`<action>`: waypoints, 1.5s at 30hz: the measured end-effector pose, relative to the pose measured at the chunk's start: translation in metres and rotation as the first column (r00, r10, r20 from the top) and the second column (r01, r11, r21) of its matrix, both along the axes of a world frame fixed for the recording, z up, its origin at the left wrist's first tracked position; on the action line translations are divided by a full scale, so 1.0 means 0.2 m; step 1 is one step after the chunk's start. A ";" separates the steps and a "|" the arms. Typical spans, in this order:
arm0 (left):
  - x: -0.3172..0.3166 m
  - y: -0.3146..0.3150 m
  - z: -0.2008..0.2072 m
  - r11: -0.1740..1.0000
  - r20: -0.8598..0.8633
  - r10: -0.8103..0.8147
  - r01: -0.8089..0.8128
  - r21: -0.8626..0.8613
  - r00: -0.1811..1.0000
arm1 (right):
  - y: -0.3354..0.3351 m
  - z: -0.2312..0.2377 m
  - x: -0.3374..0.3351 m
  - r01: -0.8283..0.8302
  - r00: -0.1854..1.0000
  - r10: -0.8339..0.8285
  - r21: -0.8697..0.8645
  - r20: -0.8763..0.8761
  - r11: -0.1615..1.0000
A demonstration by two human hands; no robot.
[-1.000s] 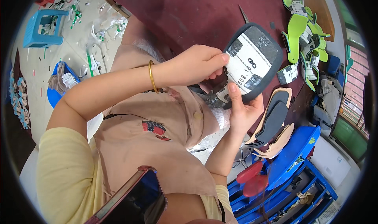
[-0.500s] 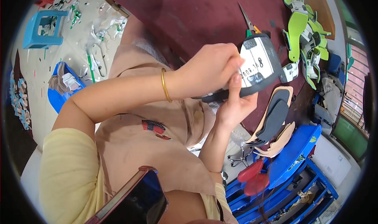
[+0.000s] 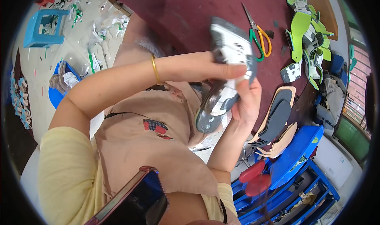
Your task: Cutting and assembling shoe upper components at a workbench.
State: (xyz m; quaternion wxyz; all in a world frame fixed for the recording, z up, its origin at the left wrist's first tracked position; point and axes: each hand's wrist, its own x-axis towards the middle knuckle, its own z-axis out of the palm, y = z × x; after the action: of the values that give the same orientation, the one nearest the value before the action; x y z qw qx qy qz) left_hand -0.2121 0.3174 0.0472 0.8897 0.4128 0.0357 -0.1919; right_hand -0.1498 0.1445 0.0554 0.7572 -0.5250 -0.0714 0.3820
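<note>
Both my hands hold a sandal piece (image 3: 223, 92), a sole shape with dark grey edges and white, taped strap parts, tilted above my lap and the table edge. My left hand (image 3: 217, 68), below a gold bangle (image 3: 154, 68), has its thumb across the white middle; its other fingers are hidden behind. My right hand (image 3: 248, 100) grips the right side, thumb against the white part. The upper end of the piece is blurred. Beyond it, scissors (image 3: 259, 41) with green and orange handles lie on the dark red table (image 3: 178, 11).
Lime-green sandal pieces (image 3: 299, 31) are heaped at the table's right, near a small white-and-grey piece (image 3: 291, 72). Beige and dark insoles (image 3: 279, 110) lie nearer, beside a blue tray (image 3: 299, 153). A blue stool (image 3: 45, 29) and scraps stand leftward. A phone (image 3: 134, 197) hangs low in front.
The sandal piece has turned, so its long white side now shows and its upper end has swung left. Both hands have shifted grip on it. The scissors' handles are uncovered.
</note>
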 end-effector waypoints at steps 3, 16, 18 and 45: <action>0.05 -0.02 0.03 0.972 0.098 0.230 -0.234 0.024 0.968 | 0.03 -0.04 -0.02 0.026 0.995 -0.019 0.073 -0.095 0.997; 0.15 -0.19 -0.06 0.708 0.300 0.644 -0.697 0.113 0.704 | 0.20 -0.03 -0.24 0.458 0.592 0.011 -0.348 0.806 0.818; 0.21 -0.10 -0.10 0.739 0.175 0.623 -0.647 0.186 0.762 | 0.23 -0.02 -0.29 0.455 0.505 0.049 -0.314 0.862 0.833; 0.39 0.24 -0.09 0.302 0.496 -0.230 -0.423 0.854 0.837 | 0.11 -0.14 0.39 0.214 0.659 0.368 -0.632 0.657 0.745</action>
State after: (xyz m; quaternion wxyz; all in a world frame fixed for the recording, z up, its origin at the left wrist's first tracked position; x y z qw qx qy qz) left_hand -0.1344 0.3645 0.0296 0.4535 0.8863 -0.0813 0.0470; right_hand -0.0721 0.1661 0.0267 0.4024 -0.8623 -0.2594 0.1648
